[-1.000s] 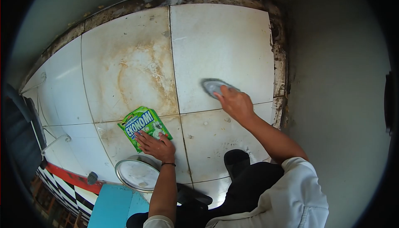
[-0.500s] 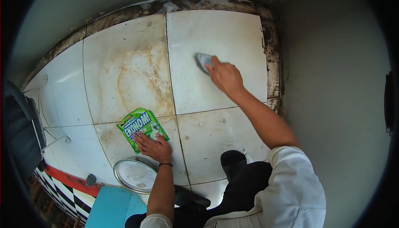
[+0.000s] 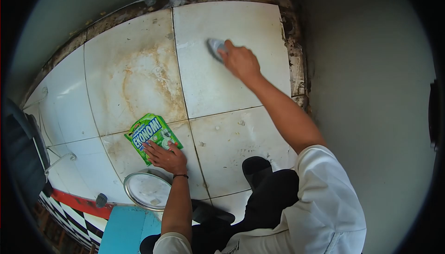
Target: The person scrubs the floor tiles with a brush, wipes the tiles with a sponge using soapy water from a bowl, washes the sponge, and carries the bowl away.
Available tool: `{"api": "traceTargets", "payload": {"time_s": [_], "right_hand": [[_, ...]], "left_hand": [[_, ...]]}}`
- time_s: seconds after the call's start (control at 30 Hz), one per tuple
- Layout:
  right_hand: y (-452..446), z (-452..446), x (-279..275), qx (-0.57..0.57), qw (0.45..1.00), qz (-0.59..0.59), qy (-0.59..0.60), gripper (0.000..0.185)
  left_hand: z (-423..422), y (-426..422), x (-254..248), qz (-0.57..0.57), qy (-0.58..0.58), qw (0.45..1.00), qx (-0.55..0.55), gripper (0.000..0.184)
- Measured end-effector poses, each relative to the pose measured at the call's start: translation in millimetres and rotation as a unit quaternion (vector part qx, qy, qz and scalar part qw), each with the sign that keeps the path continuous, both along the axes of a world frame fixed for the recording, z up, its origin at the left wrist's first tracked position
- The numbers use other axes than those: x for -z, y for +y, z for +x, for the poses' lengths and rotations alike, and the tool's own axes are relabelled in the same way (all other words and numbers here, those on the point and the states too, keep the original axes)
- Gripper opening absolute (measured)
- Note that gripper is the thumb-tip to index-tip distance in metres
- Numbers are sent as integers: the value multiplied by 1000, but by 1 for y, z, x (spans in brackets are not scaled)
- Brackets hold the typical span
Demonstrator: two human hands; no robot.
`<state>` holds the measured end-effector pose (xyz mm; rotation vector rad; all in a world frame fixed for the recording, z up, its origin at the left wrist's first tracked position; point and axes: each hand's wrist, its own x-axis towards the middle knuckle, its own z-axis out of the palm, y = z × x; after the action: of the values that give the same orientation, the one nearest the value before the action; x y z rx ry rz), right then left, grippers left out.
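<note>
A grey, pointed scrub brush (image 3: 215,49) is on the white floor tile (image 3: 241,87), slightly blurred. My right hand (image 3: 241,62) is closed around its rear part, and its underside is hidden from me. Flat on a green detergent pouch marked EKONOMI (image 3: 150,131) rests my left hand (image 3: 168,156), fingers stretched out and not wrapped round it. The pouch lies on the tiles across a joint. Beside my left wrist sits a round metal tray or lid (image 3: 147,191) with whitish residue, partly covered by my forearm.
Brown stains mark the tile (image 3: 134,75) left of the brush. Grey walls (image 3: 366,92) bound the floor at the back and right, with a dirty, chipped edging (image 3: 295,59). A dark chair-like object (image 3: 21,152) stands left. A turquoise block (image 3: 125,228) is near my feet.
The view has shifted a little. My right hand and the brush have moved slightly up and left over the tile. My left hand stays on the pouch.
</note>
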<state>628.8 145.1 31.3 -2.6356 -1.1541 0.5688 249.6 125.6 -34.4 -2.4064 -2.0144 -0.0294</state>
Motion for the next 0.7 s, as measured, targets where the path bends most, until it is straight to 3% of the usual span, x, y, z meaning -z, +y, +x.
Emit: {"api": "traceTargets", "payload": {"time_s": [0.1,0.17,0.23,0.3,0.4,0.47,0.5,0.53,0.57,0.7], "right_hand": [[-90,-60,7,0,1000,14,5,30],[-142,-35,14,81,995,-37,-49,31],[-175,26,18,118,985,-12,-127,32],[-155,95,23,191,962,-14,-193,37],[-91,187,43,277,948,17,-155,46],[-38,183,22,231,966,-23,-114,45],[-13,153,13,205,978,8,-37,44],[0,115,15,125,989,-4,-74,42],[5,71,-1,101,994,1,-28,38],[-69,-43,9,-27,1000,13,-6,30]], "left_hand": [[-1,0,0,-4,6,1000,-3,70],[-1,1,1,3,2,1000,2,70],[-1,0,2,8,0,1000,7,70],[0,0,3,16,1,1000,9,70],[0,-1,2,14,1,1000,8,70],[-1,-2,2,14,3,1000,5,70],[-1,-1,2,13,2,1000,5,70],[1,1,3,17,-2,1000,6,70],[-1,0,2,15,-3,1000,6,70],[0,0,-3,-3,-2,1000,-5,71]]}}
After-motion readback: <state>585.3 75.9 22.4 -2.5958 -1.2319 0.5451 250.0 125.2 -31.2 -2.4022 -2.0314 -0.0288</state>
